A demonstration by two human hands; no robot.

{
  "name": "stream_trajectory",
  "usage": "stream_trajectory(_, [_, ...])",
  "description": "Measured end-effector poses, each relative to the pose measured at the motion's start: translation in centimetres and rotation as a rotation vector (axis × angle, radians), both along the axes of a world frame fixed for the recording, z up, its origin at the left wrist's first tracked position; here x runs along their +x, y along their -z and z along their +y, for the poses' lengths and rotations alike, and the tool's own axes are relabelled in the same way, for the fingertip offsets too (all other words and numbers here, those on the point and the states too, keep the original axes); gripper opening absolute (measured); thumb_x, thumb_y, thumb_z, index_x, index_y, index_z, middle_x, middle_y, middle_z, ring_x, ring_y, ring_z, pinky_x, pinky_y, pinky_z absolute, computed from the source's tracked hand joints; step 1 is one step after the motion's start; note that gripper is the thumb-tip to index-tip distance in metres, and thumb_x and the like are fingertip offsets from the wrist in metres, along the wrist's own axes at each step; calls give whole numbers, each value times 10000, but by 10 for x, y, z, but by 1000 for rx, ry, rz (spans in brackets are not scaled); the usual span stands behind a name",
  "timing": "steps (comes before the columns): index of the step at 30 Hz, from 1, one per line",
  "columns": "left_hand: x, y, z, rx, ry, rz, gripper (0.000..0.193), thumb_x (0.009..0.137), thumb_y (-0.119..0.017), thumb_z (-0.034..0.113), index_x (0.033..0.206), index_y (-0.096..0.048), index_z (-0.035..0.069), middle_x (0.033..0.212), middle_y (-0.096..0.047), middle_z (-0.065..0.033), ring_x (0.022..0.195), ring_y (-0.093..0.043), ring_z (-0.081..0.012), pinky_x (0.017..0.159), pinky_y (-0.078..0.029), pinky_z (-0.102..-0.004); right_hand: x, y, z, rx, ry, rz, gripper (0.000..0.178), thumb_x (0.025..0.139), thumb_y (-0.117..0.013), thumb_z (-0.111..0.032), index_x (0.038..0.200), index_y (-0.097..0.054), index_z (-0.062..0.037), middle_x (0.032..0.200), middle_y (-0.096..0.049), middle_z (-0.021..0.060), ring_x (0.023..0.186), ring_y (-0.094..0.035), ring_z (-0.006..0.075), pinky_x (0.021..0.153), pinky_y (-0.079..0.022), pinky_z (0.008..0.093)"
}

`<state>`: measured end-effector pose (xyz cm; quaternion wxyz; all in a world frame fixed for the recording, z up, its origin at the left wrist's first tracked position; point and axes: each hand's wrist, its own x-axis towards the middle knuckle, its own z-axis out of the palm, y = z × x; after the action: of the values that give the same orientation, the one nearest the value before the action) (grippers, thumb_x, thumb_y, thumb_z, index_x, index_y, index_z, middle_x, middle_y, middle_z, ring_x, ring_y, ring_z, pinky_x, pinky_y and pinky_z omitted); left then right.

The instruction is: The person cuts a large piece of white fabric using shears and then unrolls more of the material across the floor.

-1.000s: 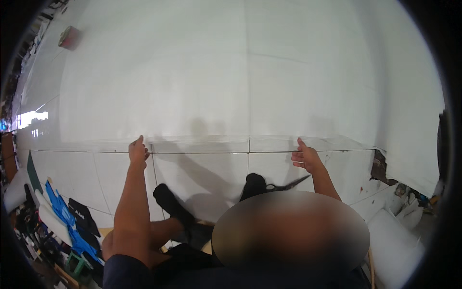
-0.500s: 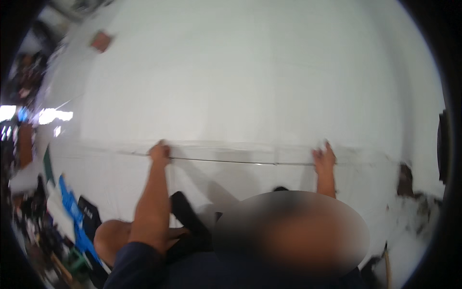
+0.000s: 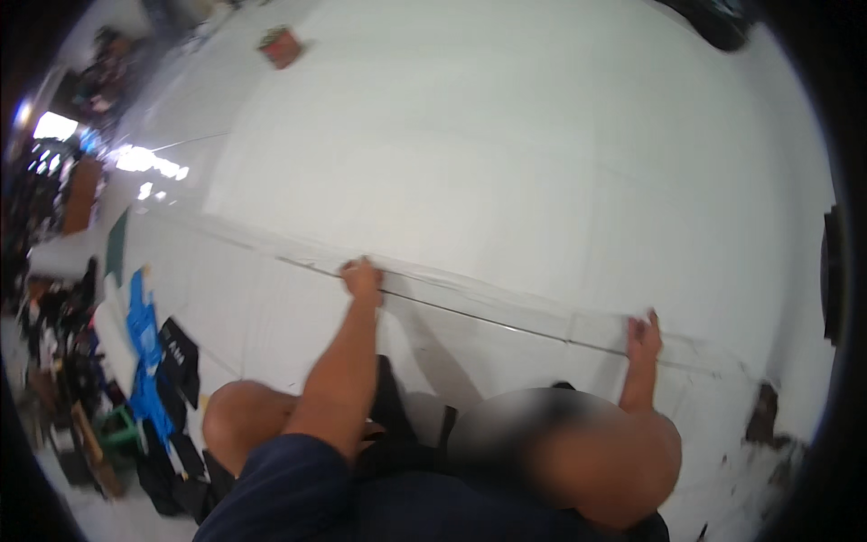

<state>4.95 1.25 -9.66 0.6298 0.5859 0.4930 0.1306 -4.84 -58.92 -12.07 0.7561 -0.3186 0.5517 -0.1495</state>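
A long, thin dark rod (image 3: 470,315) lies at a slant on the white floor surface, its right end lower in view. Along its far side runs a wrinkled strip of clear film (image 3: 433,278). My left hand (image 3: 363,278) is closed at the rod, left of its middle, its fingertips at the film edge. Farther right, my right hand (image 3: 644,336) rests by the rod's right part, fingers stretched upward and apart. Exactly what lies under each palm is hidden.
A wide white sheet (image 3: 406,154) spreads ahead. Beyond its far left stands a small reddish pot-like block (image 3: 281,48). To my left lie blue plastic (image 3: 144,361), a black flat packet (image 3: 179,352) and clutter. A dark brown object (image 3: 763,412) is at the right.
The whole view has turned, so the rod now slants down to the right and both hands appear farther right. Each hand keeps about the same place along the rod.
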Motion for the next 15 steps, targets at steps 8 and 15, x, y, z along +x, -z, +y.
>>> stream_trajectory(8, [8,-48,-20,-130,-69,-47,129,819,-530,135,871,-530,17,795,-540,-84,653,-535,-203,558,-527,-345,49,-119,38,-147,-156,-195,286,886,-677,-158,1115,-598,-6,1009,-589,100,852,-579,194,688,-549,325])
stream_trajectory(15, [26,-67,-4,-532,-132,-134,361,867,-662,301,1108,-544,60,942,-564,-61,769,-548,-180,626,-513,-287,95,-249,52,-344,-231,-423,220,882,-671,-141,989,-601,38,890,-579,60,770,-572,175,637,-512,299])
